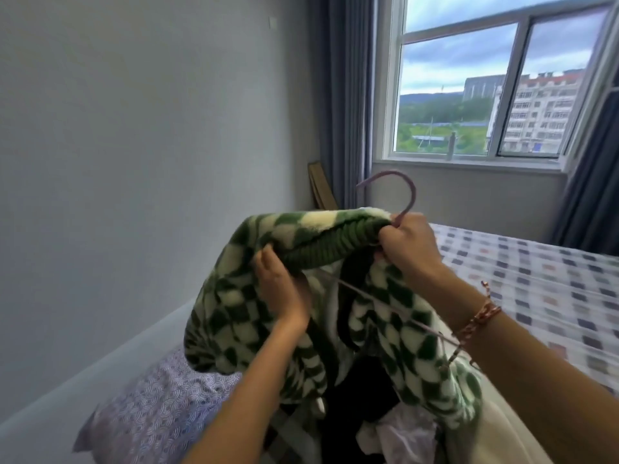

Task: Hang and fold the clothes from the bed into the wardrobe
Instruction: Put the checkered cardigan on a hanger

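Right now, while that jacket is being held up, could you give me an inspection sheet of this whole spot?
Surface: bed with a checked sheet.
Job's things: green-and-cream checked jacket held up; pink hanger partly inside it, hook above the collar.
Clutter: pile of clothes under the jacket; patterned pillow at left.
Grippers: left hand grips the ribbed collar; right hand grips the collar by the hanger's neck, braided bracelet on its wrist.
Cables: nothing seen.
Surroundings: grey wall, window, dark curtains; wardrobe not in view.
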